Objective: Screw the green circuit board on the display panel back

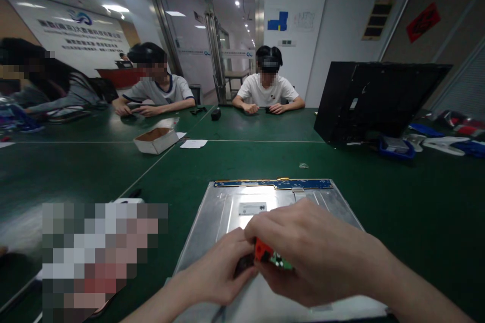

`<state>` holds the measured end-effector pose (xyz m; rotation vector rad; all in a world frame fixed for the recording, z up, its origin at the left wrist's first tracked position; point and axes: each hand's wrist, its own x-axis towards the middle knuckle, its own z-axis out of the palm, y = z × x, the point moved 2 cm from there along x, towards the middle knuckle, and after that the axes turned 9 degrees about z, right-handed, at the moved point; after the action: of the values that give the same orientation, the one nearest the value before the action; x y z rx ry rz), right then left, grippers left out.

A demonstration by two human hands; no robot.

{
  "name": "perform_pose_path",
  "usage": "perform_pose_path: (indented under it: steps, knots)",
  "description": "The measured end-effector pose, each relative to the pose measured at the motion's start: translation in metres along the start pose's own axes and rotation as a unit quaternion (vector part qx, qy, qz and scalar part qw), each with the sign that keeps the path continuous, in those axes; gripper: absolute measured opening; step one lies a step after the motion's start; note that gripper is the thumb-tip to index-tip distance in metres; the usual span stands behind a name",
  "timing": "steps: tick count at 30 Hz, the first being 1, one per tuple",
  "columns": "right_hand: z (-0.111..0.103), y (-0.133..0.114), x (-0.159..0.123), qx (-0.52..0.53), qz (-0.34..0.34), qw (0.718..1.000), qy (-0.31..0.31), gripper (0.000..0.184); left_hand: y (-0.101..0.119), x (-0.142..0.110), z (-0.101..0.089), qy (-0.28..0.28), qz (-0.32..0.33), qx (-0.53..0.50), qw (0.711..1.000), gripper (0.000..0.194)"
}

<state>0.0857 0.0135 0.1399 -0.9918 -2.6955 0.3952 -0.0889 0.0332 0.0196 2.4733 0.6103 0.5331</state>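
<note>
Both my hands meet over a silver metal display panel (227, 207) lying flat on the green table. My right hand (310, 252) is closed around a small green circuit board with an orange-red part (267, 253). My left hand (217, 272) pinches the left end of that same board, where a dark piece shows between its fingers. A blue circuit strip (273, 183) runs along the panel's far edge, and a white label (252, 208) sits on its back.
A black monitor housing (375, 101) stands at the right, with blue and white parts (443, 144) beside it. An open cardboard box (156, 140) and a paper slip (193, 144) lie mid-table. Three people sit at the far side. A blurred patch covers the lower left.
</note>
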Motion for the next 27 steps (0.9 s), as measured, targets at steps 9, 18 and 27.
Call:
perform_pose_path:
  steps: [9, 18, 27]
  knots:
    - [0.007, 0.009, 0.01, -0.026, 0.002, 1.0, 0.007, 0.013, 0.0, 0.001, -0.001, -0.009, 0.038, 0.0, 0.999, 0.022]
    - [0.007, 0.008, 0.01, -0.037, 0.003, 0.999, 0.024, 0.011, -0.001, 0.001, -0.001, -0.016, 0.025, -0.003, 1.0, 0.019]
    - [0.007, 0.008, 0.011, -0.049, 0.011, 0.999, 0.018, 0.008, -0.001, 0.001, -0.001, -0.009, 0.037, -0.015, 0.999, 0.022]
